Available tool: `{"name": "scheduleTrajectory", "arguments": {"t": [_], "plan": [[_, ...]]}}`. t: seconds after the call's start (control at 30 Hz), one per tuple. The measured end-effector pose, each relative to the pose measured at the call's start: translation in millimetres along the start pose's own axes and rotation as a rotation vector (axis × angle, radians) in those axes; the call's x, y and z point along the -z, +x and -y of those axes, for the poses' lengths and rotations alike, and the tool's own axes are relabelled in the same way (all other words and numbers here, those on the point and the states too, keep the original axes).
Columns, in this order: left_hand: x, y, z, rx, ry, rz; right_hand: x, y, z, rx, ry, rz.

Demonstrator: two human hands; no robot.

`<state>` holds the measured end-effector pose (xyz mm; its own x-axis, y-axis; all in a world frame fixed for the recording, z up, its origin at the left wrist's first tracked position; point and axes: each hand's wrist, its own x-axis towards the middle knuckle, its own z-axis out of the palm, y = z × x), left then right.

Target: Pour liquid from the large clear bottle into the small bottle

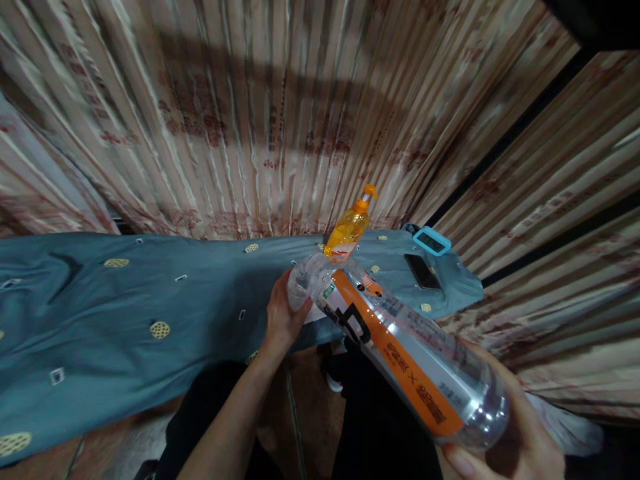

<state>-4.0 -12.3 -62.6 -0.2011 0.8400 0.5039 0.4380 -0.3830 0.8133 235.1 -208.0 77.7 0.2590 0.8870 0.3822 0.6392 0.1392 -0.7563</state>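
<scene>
A large clear plastic bottle (400,347) with an orange and white label lies tilted across the middle, its neck pointing up-left. My right hand (505,440) grips its base at the lower right. My left hand (283,317) is wrapped around the neck and cap end of the bottle. Just behind the neck stands an orange pump dispenser bottle (349,229) on a surface covered with a teal cloth (150,300).
A dark phone (423,271) and a small device with a blue frame (431,241) lie on the cloth at the right end. Striped beige curtains (280,113) hang behind. My dark trouser legs and a reddish floor (310,407) show below.
</scene>
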Motion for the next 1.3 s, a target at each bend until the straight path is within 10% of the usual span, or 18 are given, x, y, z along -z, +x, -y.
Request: {"name": "scheduleTrajectory", "arguments": {"t": [0.33, 0.5, 0.7, 1.3], "plan": [[-0.1, 0, -2, 0.003, 0.027, 0.001, 14, 4, -20, 0.161, -0.035, 0.159], [-1.7, -1, 1, -0.027, 0.024, -0.017, 4, 3, -8, 0.001, 0.064, -0.007], [-2.2, -1, 0, -0.019, 0.026, -0.023, 10, 6, -13, 0.142, -0.003, 0.146], [-1.4, 0, -1, -0.009, 0.012, -0.018, 8, 4, -15, 0.057, 0.042, 0.05]]}}
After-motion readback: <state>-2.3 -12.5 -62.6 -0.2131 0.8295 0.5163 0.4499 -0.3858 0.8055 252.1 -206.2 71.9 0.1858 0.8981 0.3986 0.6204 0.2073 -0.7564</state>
